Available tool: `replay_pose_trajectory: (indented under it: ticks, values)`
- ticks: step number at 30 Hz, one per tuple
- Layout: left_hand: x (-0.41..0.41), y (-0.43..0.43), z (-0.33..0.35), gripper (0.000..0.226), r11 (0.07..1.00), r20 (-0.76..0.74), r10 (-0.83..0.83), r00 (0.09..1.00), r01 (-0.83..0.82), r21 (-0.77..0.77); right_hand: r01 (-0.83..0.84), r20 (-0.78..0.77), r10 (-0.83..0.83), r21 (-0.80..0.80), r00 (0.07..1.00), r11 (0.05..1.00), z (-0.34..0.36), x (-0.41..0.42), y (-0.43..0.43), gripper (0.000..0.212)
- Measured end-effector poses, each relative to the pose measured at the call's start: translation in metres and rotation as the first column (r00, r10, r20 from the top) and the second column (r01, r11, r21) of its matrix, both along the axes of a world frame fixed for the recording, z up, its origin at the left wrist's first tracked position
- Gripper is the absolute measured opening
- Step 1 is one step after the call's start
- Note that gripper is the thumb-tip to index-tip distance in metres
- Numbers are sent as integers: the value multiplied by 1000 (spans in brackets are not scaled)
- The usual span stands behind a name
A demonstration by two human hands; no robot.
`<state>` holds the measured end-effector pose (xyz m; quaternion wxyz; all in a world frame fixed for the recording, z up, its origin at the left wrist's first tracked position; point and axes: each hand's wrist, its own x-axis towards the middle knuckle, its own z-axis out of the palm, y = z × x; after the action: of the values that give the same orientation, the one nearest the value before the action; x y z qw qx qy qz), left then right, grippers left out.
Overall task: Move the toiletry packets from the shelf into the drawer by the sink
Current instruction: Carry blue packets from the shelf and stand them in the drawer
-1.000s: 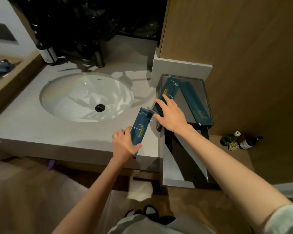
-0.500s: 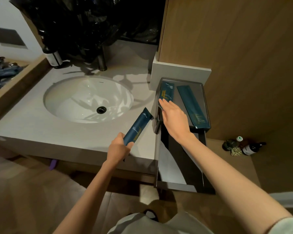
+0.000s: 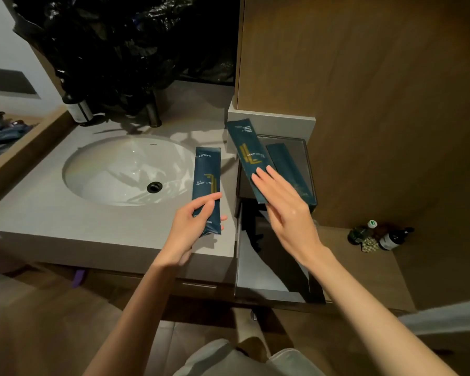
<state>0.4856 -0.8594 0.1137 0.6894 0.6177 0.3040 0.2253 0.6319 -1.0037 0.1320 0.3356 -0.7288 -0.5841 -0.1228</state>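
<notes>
My left hand [image 3: 193, 226] holds a dark teal toiletry packet [image 3: 207, 180] by its lower end, upright over the counter's right edge. My right hand [image 3: 282, 207] has its fingers laid on a second teal packet [image 3: 246, 150], whose top end sticks out over the left rim of the dark tray [image 3: 308, 158]; the thumb is hidden beneath. A third teal packet [image 3: 285, 164] lies flat in that tray. Below the tray, the open drawer [image 3: 255, 270] shows a pale lining. More packets [image 3: 0, 134] lie on the wooden shelf at far left.
A white sink basin [image 3: 120, 169] is set in the grey counter [image 3: 65, 221], with a faucet [image 3: 152, 112] and black plastic bag [image 3: 125, 44] behind it. A wood panel [image 3: 364, 90] stands on the right. Small bottles [image 3: 383, 237] sit on a low ledge.
My left hand turned its packet upright and raised it. My right hand shifted the second packet so that it now tilts up and left over the tray's rim.
</notes>
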Motion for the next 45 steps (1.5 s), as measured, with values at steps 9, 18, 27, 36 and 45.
replay_pose_trajectory:
  ticks: [9,18,27,36,45]
  values:
    - [31,-1,11,43,982,17,123,992,-120,-144,-155,78,167,-147,983,977,-16,-24,-25,44]
    - [36,1,4,26,972,-61,191,980,-197,-127,-143,-297,26,-381,955,913,-13,-20,-35,66]
    - [27,-4,-1,20,998,-113,5,994,-12,-64,114,-799,-118,-62,590,991,-2,-22,-14,30]
    - [16,-15,-4,8,975,-126,-32,991,59,215,136,-934,-109,-67,339,988,-10,-26,-6,15]
    - [-5,-8,-35,17,941,-201,119,972,-46,337,78,-942,-274,-264,194,961,-10,-9,-46,16]
